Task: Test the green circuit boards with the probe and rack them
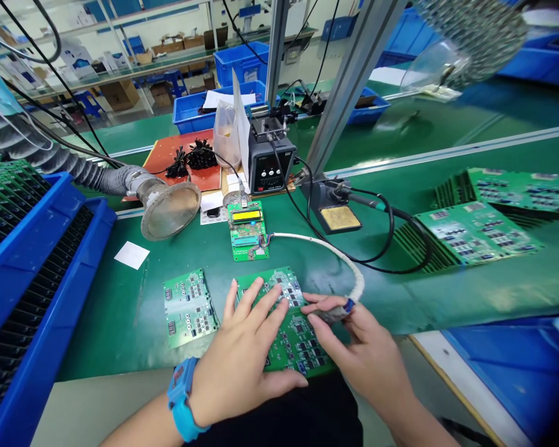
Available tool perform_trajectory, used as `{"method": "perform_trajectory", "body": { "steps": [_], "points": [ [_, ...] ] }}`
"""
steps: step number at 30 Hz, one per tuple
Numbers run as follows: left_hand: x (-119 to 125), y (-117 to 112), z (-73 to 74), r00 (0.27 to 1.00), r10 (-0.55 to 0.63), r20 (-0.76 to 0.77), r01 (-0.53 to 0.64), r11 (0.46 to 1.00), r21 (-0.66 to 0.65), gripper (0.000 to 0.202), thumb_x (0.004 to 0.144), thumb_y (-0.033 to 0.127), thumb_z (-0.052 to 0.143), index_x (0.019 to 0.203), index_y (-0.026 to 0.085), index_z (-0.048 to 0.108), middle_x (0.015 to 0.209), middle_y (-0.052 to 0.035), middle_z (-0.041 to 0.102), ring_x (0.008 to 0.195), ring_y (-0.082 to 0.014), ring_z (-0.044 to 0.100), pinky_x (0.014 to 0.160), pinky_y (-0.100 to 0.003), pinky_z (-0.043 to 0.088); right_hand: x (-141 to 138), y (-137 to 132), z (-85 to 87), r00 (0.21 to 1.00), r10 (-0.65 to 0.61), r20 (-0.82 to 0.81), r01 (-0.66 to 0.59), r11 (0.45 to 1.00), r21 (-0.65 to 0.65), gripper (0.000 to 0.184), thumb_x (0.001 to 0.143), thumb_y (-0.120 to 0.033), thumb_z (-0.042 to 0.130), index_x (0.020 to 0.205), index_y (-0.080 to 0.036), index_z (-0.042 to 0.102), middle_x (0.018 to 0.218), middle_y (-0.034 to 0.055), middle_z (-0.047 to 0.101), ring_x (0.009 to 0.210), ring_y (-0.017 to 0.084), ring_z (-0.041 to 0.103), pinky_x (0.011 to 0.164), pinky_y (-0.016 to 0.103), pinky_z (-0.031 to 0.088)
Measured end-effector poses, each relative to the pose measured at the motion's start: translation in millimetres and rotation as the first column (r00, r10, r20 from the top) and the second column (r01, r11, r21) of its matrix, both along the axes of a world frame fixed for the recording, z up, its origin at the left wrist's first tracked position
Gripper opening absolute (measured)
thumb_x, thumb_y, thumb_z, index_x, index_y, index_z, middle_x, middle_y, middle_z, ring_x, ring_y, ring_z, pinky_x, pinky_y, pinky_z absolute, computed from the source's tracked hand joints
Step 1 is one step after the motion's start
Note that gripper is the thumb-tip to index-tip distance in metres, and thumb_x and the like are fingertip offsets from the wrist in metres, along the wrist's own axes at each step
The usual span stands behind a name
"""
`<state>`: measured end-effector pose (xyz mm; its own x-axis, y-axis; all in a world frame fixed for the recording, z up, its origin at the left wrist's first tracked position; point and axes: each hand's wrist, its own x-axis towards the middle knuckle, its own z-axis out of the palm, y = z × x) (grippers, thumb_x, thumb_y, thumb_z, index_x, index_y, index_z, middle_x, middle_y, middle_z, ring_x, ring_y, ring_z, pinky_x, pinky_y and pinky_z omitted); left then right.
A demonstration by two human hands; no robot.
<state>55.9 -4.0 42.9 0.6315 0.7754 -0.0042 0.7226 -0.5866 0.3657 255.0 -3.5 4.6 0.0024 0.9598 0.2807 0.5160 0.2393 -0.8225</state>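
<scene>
Left hand (242, 354) spread flat on a green board (291, 344), right hand (356, 341) closed on a cable plug (331, 313) at its edge (another board (189, 308) lying just beside, board stacks (475, 233) at right).

A soldering station (271, 162) stands with a soldering iron stand (334, 208) just to its right, and stacked green circuit boards (482, 217) lie further right. In front of the station sits a test board with a yellow LCD (246, 231). To its left are a metal fume extractor hood (171, 210) and, further left, a blue rack (32, 261) holding circuit boards. Behind it, black wire bundles (189, 160) lie on a red mat (168, 155).
</scene>
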Motion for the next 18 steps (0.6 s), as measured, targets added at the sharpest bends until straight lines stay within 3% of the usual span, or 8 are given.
{"method": "perform_trajectory", "body": {
  "steps": [5,13,18],
  "points": [
    [1.0,1.1,2.2,0.999,-0.012,-0.037,0.013,1.0,0.006,0.091,0.075,0.057,0.072,0.144,0.013,0.031,0.154,-0.0115,0.024,0.143,-0.0367,0.014,0.111,-0.066,0.017,5.4,-2.3,-1.7,0.996,0.077,-0.034,-0.079,0.995,-0.056,0.009,0.089,-0.027,0.056,0.097,-0.024,0.059,0.103,0.0053,0.071,0.099,0.021,0.068,0.086,0.031,0.054],
    [1.1,1.8,2.1,0.999,0.0,-0.053,0.0,1.0,-0.004,0.099,0.075,0.064,0.067,0.147,0.011,0.025,0.156,-0.0159,0.014,0.144,-0.035,0.004,0.112,-0.06,0.022,4.5,-2.4,-4.6,0.994,0.07,-0.079,-0.075,0.995,-0.059,0.011,0.09,-0.028,0.056,0.1,-0.024,0.057,0.099,0.0047,0.071,0.099,0.02,0.067,0.088,0.031,0.054],
    [0.9,1.3,2.4,0.999,0.017,-0.051,-0.019,0.999,-0.031,0.105,0.071,0.068,0.067,0.148,0.011,0.023,0.156,-0.0202,0.005,0.142,-0.0372,-0.003,0.11,-0.061,0.025,2.4,-2.3,-2.3,0.993,0.059,-0.1,-0.066,0.996,-0.066,0.01,0.089,-0.028,0.056,0.098,-0.023,0.057,0.096,0.0055,0.072,0.097,0.02,0.068,0.087,0.031,0.055]
  ]
}}
